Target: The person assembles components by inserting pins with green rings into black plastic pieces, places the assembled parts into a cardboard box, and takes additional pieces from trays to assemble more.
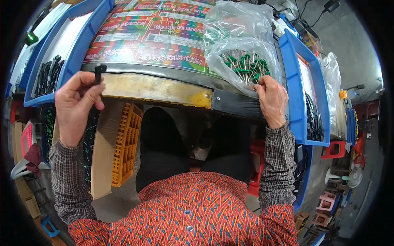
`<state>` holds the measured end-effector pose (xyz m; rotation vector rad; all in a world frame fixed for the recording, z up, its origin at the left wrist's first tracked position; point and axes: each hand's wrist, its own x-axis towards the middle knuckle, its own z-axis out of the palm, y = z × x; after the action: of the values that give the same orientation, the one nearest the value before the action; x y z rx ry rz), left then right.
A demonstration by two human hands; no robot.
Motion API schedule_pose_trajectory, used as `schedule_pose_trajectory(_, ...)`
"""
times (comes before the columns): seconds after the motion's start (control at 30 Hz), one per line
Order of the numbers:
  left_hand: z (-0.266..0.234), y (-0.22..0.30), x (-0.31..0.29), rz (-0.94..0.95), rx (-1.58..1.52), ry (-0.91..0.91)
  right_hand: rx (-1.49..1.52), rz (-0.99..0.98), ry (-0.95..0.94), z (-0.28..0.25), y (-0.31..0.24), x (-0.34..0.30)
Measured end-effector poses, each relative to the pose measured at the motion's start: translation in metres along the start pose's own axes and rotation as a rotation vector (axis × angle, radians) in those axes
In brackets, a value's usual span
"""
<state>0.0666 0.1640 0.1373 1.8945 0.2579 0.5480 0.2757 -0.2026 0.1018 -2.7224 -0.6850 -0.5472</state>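
Observation:
My left hand (78, 104) is raised in front of the table's left end. Thumb and fingers pinch a small black plastic piece (98, 74) with a wider top end. At the right, my right hand (271, 100) rests at the near edge of a clear plastic bag (217, 51). Its fingers are closed together beside several green-headed metal pins (246, 67) lying in the bag's mouth. Whether they grip a pin or the bag's edge is hidden.
A blue bin (78, 30) with black pieces (49, 76) stands at the left; another blue bin (293, 74) holds black pieces at the right. Colourful printed sheets (164, 37) cover the tabletop. Below are an orange plastic crate (127, 143), cardboard (105, 151) and a red stool (257, 158).

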Motion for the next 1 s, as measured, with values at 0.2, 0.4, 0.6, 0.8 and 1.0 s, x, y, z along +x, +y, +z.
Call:
schedule_pose_trajectory(0.2, 0.034, -0.013, -0.017, -0.056, -0.172, -0.089, -0.015, -0.013, 0.005, -0.007, 0.003, -0.002)
schedule_pose_trajectory(0.4, 0.057, -0.019, -0.030, -0.115, -0.294, -0.162, 0.060, 0.011, 0.089, -0.020, 0.004, -0.012)
schedule_pose_trajectory(0.6, 0.086, -0.018, -0.046, -0.167, -0.416, -0.197, 0.184, 0.013, 0.090, -0.031, -0.010, -0.019)
schedule_pose_trajectory(0.8, 0.111, -0.012, -0.065, -0.281, -0.478, -0.229, 0.498, 0.035, 0.003, -0.044, -0.040, -0.049)
schedule_pose_trajectory(1.0, 0.130, -0.012, -0.084, -0.410, -0.598, -0.293, 0.720, 0.007, -0.184, -0.041, -0.065, -0.086)
